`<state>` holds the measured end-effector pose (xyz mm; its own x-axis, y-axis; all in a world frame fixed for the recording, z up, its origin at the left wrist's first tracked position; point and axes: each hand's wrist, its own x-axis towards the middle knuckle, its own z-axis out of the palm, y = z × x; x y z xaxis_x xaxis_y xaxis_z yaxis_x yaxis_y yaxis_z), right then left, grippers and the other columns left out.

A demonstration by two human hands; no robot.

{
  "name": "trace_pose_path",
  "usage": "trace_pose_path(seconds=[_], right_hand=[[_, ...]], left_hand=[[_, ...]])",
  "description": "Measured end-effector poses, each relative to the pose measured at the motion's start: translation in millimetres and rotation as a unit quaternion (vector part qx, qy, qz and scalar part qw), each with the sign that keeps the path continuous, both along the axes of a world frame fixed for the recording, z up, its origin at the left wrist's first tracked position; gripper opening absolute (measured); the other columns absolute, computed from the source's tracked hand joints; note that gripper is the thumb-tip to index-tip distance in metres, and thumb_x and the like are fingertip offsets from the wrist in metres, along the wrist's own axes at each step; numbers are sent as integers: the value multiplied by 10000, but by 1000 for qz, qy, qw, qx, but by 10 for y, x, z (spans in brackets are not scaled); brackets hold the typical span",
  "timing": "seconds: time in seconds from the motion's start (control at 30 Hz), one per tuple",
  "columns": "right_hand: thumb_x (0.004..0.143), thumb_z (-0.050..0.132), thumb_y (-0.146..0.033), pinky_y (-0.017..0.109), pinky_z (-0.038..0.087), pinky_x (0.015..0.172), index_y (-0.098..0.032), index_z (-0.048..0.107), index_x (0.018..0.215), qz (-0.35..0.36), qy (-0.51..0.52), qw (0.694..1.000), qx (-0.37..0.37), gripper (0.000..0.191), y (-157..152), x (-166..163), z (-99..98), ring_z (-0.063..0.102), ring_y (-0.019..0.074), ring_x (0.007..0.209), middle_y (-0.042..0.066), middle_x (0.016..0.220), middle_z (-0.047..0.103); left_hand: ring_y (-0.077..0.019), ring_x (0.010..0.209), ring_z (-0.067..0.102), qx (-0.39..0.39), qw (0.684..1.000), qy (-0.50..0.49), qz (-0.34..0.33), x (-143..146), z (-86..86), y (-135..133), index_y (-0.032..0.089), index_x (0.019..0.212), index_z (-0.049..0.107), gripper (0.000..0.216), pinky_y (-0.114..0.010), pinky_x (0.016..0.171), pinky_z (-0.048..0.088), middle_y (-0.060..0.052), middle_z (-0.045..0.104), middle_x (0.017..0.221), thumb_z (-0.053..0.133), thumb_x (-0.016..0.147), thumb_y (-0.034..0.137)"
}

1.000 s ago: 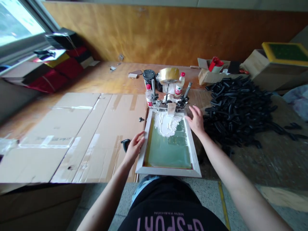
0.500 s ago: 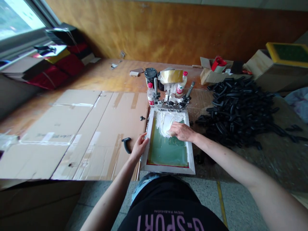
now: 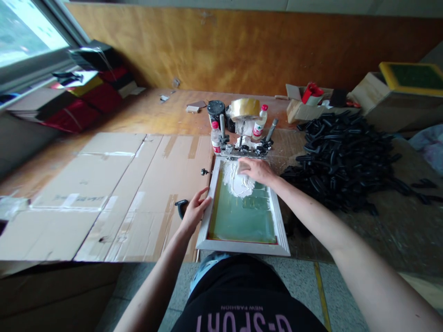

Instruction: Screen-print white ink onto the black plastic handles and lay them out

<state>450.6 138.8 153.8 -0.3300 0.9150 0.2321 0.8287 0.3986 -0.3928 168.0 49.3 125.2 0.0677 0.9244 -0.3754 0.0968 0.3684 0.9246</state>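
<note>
A silver-framed printing screen (image 3: 242, 246) with green mesh lies in front of me, hinged in a metal clamp (image 3: 244, 148) at its far end. White paste (image 3: 232, 182) covers the far part of the mesh. My right hand (image 3: 258, 170) is closed on a small pale scraper (image 3: 242, 165) at the far end of the screen, in the paste. My left hand (image 3: 194, 210) grips the frame's left rail. A black handle-shaped part (image 3: 180, 206) lies just left of that hand.
A big pile of black plastic parts (image 3: 342, 152) lies to the right. Two small bottles (image 3: 215, 138), a black can (image 3: 215, 109) and a tape roll (image 3: 244, 108) stand behind the clamp. Flattened cardboard (image 3: 104, 193) covers the left. Boxes (image 3: 391, 92) stand at the back right.
My right hand came from the frame's right side onto the mesh, drew toward me through the paste, then moved back to the far end. My left hand stayed on the left rail.
</note>
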Motion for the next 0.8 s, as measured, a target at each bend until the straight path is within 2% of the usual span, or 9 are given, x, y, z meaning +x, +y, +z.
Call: trace_pose_path(seconds=[0.1, 0.17, 0.27, 0.33, 0.43, 0.53, 0.67, 0.77, 0.8], right_hand=[[810, 705, -353, 329, 478, 774, -320, 507, 1364, -112, 5, 994, 14, 589, 314, 279, 148, 652, 227, 860, 23, 1034, 714], [857, 633, -357, 349, 478, 784, -285, 526, 1344, -206, 22, 978, 32, 504, 359, 577, 147, 651, 239, 847, 39, 968, 719], [897, 542, -312, 363, 479, 786, -217, 625, 1177, -325, 52, 944, 7, 307, 156, 910, -52, 647, 246, 827, 60, 873, 711], [892, 552, -316, 358, 484, 783, -193, 648, 1089, -307, 63, 949, -43, 251, -74, 914, -285, 642, 240, 828, 71, 874, 705], [849, 654, -331, 346, 478, 834, -197, 614, 1174, -132, 46, 987, -83, 354, -380, 621, -606, 625, 222, 929, 81, 1008, 689], [830, 697, -268, 364, 445, 902, -226, 656, 1115, -54, -15, 997, -55, 291, -574, 198, -691, 576, 227, 1019, 76, 1038, 661], [889, 637, -295, 341, 443, 872, -206, 706, 948, -39, -15, 999, 14, 127, -838, -326, -533, 551, 211, 942, 65, 885, 629], [933, 574, -336, 310, 456, 850, -233, 700, 1024, 86, 5, 996, 28, 186, -1032, -427, -503, 572, 185, 921, 41, 888, 650], [947, 550, -334, 299, 463, 837, -242, 694, 1043, 84, 8, 996, 14, 196, -1073, -335, -530, 587, 175, 914, 34, 913, 665]], left_hand=[[-88, 550, 524, 31, 999, -23, 3, 0, 279, 61, 218, 1170, 651, 569, -191, 482, 372, 16, 658, 775, 633, 763, 615], [-94, 561, 546, 60, 997, -50, 12, 41, 451, 171, 198, 1040, 685, 523, -199, 500, 407, 8, 660, 779, 581, 793, 647], [-129, 674, 623, 138, 978, -149, 38, 177, 684, 425, 200, 1003, 662, 508, -225, 594, 494, -13, 682, 827, 535, 822, 657], [-154, 772, 654, 174, 964, -197, 47, 285, 812, 589, 185, 982, 654, 482, -244, 636, 528, -43, 692, 871, 529, 839, 628], [-159, 794, 663, 174, 958, -216, 78, 439, 869, 667, 170, 976, 644, 469, -236, 606, 534, -63, 689, 852, 506, 858, 602], [-135, 724, 659, 114, 962, -224, 110, 609, 655, 445, 187, 1068, 599, 472, -222, 572, 526, -51, 696, 864, 532, 852, 601], [-201, 778, 698, -121, 974, -191, 13, 772, 119, -73, 163, 1088, 576, 524, -287, 565, 550, -117, 718, 988, 564, 825, 617], [-204, 750, 698, -151, 978, -140, 38, 548, -221, -273, 147, 944, 603, 463, -276, 556, 532, -102, 722, 873, 567, 820, 591], [-193, 700, 688, -141, 983, -105, 56, 368, -314, -279, 141, 884, 607, 449, -262, 536, 514, -90, 715, 797, 566, 814, 583]])
